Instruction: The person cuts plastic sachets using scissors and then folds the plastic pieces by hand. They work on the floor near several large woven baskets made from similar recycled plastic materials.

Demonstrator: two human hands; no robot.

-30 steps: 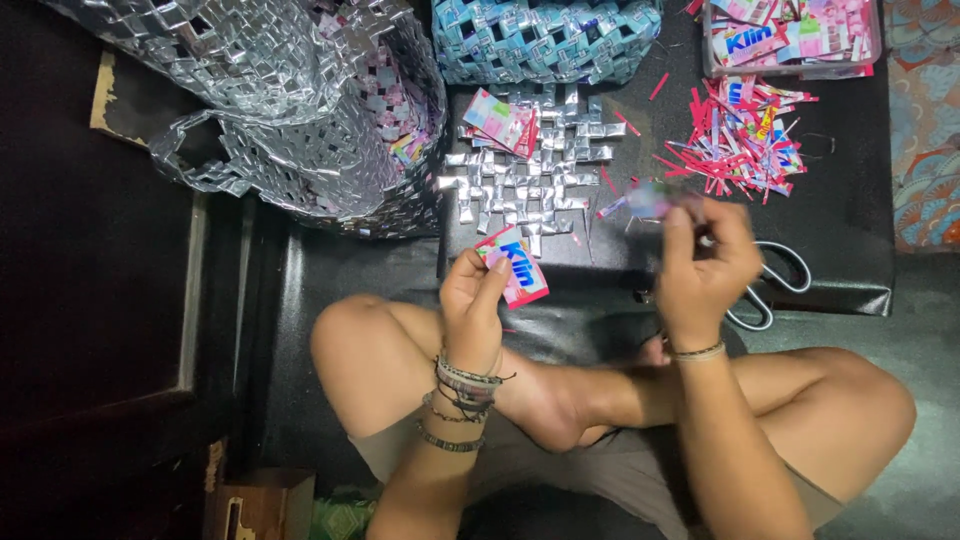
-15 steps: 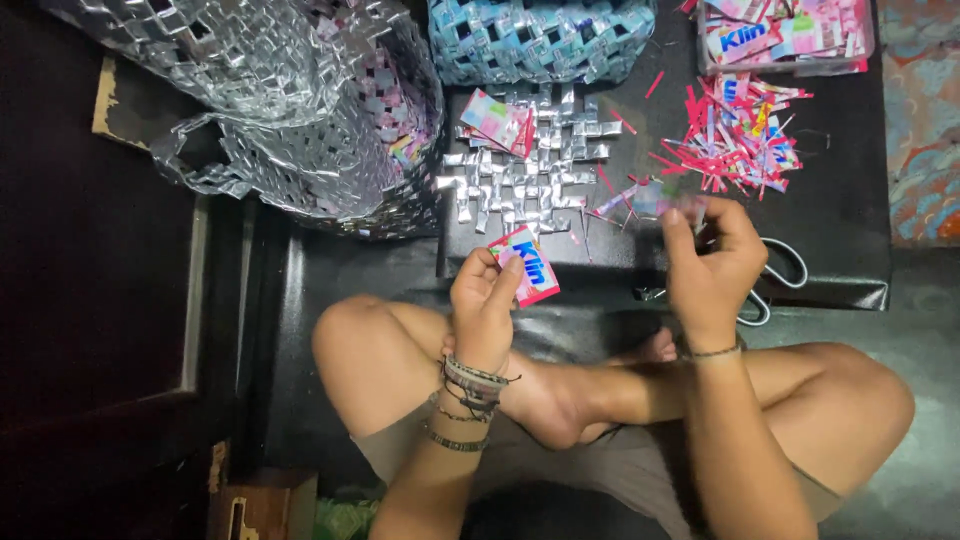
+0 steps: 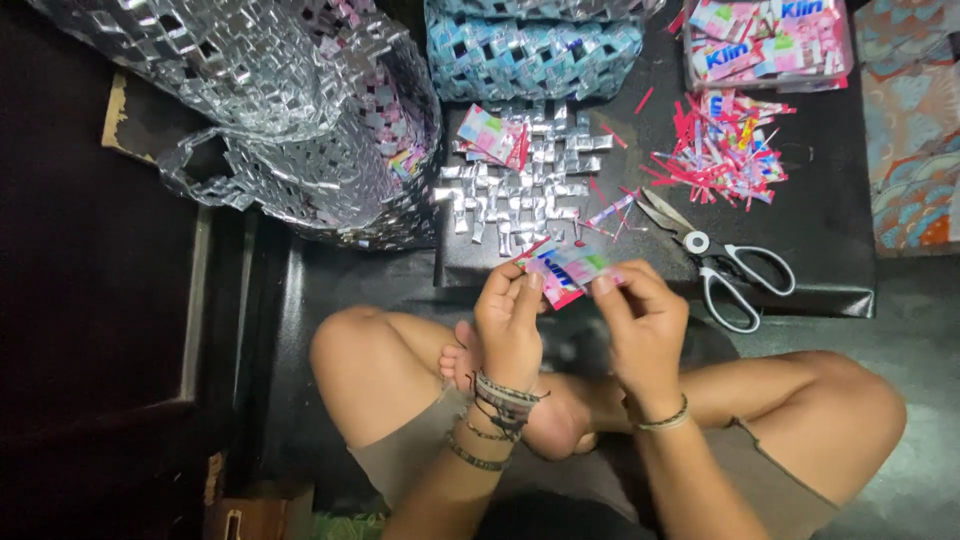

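I sit cross-legged on the floor. Both hands hold one small pink and white wrapper piece (image 3: 566,270) above my lap. My left hand (image 3: 508,322) pinches its left end, and my right hand (image 3: 642,318) pinches its right end. Just beyond it lies a silver woven foil mat (image 3: 520,185) on a low black board (image 3: 820,240). White-handled scissors (image 3: 712,258) lie shut on the board, right of my hands.
A large silver woven bag (image 3: 290,110) stands at the left, and a blue woven piece (image 3: 530,55) at the back. A heap of pink wrapper trimmings (image 3: 725,145) and a stack of flat wrappers (image 3: 770,40) lie at the far right. Folded wrappers (image 3: 490,135) rest on the mat.
My right hand, which held the scissors near the trimmings, has set them on the board and come left onto the wrapper. The wrapper now spans both hands.
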